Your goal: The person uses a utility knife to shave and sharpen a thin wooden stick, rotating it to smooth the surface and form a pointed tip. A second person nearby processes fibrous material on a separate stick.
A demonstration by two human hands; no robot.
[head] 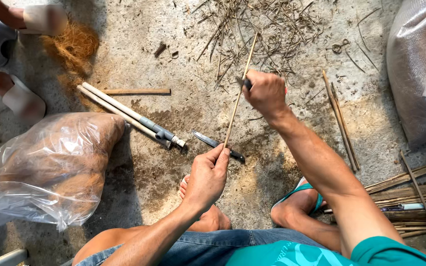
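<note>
Bamboo stick [236, 98] — thin, pale and long — runs on a slant from the left hand [207, 178] up past the right hand [266, 92] toward the litter of dry twigs [257, 34] on the concrete floor [173, 49]. The left hand pinches the stick's lower end between thumb and fingertips, the other fingers curled in loosely. The right hand is closed in a fist round the dark handle of a small blade [245, 83], which lies against the stick at about its middle; how much of the blade touches the wood cannot be told. On the floor just beyond the left hand lies a knife [215, 144] with a dark handle, its blade pointing to the left. Beside it, to the left, two pale rods with grey ends [129, 116] lie together on a slant, and a short flat wooden strip [136, 91] lies near their upper ends. A clear plastic bag of brown fibre [50, 167] sits at the left edge, and a loose tuft of the same fibre [72, 47] lies further up, near another person's feet in pale slippers [23, 101]. To the right of the right arm lie a few trimmed sticks [341, 123], and more bamboo strips [410, 194] are piled at the right edge — under a large translucent sack [415, 64]. The person's own bare foot [193, 197] rests below the left hand, the other in a teal sandal [299, 194].
</note>
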